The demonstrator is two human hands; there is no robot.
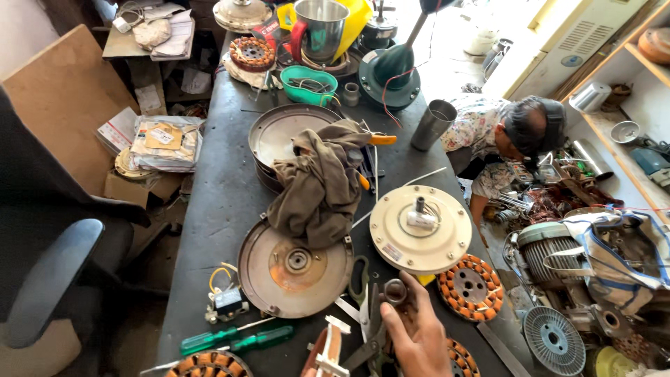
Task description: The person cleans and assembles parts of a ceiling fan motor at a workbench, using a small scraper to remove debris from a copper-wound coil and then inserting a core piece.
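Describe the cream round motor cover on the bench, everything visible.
The cream motor cover is a round, shallow, dome-like disc, apparently painted metal, lying flat near the dark workbench's right edge. A short shaft stands at its centre beside a small white block with thin wires. Small holes dot the rim; the paint looks scuffed. Its lower edge overlaps an orange-wound stator. No hand touches it; one hand is on the scissors below.

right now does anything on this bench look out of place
A brown rag lies crumpled over the metal covers, hiding part of them and some tools. Scissors lie half under the hand.
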